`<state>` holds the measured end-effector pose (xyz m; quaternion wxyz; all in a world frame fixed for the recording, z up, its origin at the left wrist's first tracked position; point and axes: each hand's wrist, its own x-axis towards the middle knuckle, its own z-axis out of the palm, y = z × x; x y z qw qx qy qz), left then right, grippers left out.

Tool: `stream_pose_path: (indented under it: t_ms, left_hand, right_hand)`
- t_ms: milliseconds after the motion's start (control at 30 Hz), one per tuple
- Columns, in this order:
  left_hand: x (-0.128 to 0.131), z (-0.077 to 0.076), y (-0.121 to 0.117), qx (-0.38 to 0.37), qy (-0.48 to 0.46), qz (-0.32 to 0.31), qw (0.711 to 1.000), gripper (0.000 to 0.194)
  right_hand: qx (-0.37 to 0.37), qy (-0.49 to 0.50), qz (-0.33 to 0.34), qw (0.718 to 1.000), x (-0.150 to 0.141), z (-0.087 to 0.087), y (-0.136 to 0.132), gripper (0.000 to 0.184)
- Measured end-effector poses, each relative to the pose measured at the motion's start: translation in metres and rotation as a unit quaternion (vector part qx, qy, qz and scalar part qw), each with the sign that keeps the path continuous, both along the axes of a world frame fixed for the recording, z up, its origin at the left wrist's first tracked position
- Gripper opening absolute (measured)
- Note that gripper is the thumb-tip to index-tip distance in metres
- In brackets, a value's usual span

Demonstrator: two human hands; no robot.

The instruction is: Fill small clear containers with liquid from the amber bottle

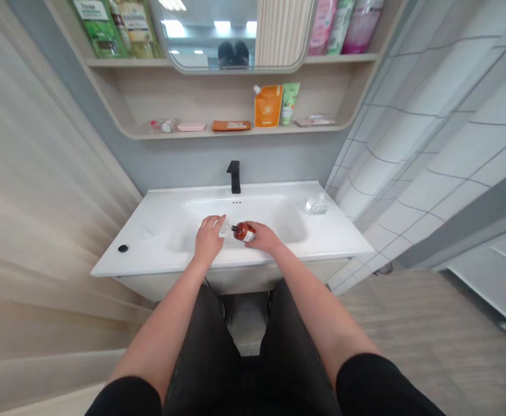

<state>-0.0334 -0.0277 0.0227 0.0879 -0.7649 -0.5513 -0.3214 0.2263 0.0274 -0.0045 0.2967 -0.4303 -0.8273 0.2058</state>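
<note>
My right hand (262, 237) is wrapped round a small brown bottle (244, 232) with a white label, tipped sideways over the white sink (162, 231), its neck pointing left. My left hand (208, 236) is beside the bottle's neck, fingers curled on a small clear container (223, 226) that is partly hidden by the fingers. Both hands hover over the front part of the basin, below the black faucet (234, 176).
A clear item (316, 205) lies on the sink's right ledge and a small black object (123, 248) on its left ledge. The shelf (235, 132) above holds an orange pouch (267, 106), a green tube and flat packets. Tiled wall right, wood panel left.
</note>
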Motion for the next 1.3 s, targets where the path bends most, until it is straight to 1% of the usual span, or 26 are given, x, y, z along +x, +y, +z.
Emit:
stream_pose_path:
  t_ms: [400, 700, 867, 1100, 1300]
  left_hand:
    - [0.0004, -0.0002, 0.0004, -0.005, 0.003, 0.003, 1.0, 0.085]
    - [0.0009, -0.0001, 0.0002, 0.005, 0.002, -0.003, 1.0, 0.082]
    - [0.0004, 0.0008, 0.0002, 0.002, 0.013, 0.002, 1.0, 0.084]
    - [-0.0009, 0.0021, 0.0023, 0.009, 0.014, -0.008, 1.0, 0.084]
    - [-0.0018, 0.0055, 0.0035, 0.001, 0.017, -0.014, 1.0, 0.084]
  right_hand:
    - [0.001, 0.009, 0.004, 1.0, -0.0002, 0.0011, -0.0005, 0.086]
    - [-0.001, 0.016, 0.005, 1.0, -0.0005, 0.0014, -0.0003, 0.086]
    - [-0.002, 0.026, 0.01, 1.0, 0.0004, 0.0014, -0.0004, 0.084]
    - [-0.004, 0.032, 0.009, 0.999, 0.0004, 0.0039, -0.0023, 0.085]
    - [-0.01, 0.032, 0.005, 0.999, 0.0007, 0.0037, -0.0019, 0.084]
